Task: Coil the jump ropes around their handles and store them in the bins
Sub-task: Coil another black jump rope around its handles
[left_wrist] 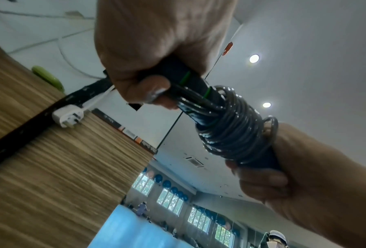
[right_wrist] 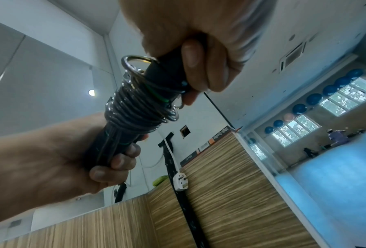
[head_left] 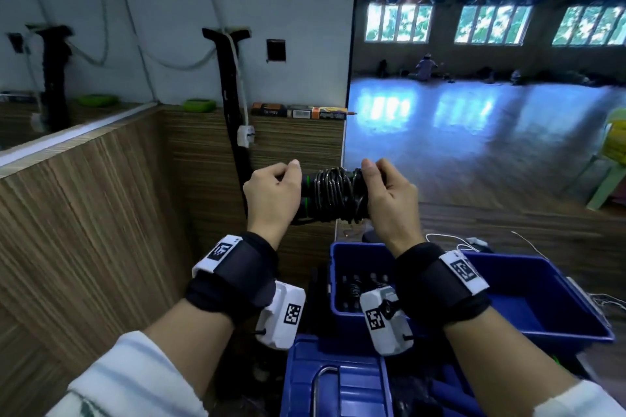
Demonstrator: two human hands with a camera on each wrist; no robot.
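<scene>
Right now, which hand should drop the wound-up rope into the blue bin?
Probably the right hand. It grips the coiled jump rope directly above the blue bin that seems to hold other ropes; the left hand holds the end farther from it.

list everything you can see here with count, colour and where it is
jump rope: one, black cord coiled round black handles with green rings, held level between both hands above the bins
bins: three blue ones in view, below the hands; the middle one holds dark coiled ropes
wall panel: one, wood grain, left and ahead
plug: one, white, hanging on its cable against the panel
green objects: two, on the ledge above the panel
boxes: a few, black and orange, on the ledge
mirror: one, right, reflecting a hall with windows
left hand: grips the handles' left end
right hand: grips the right end
</scene>
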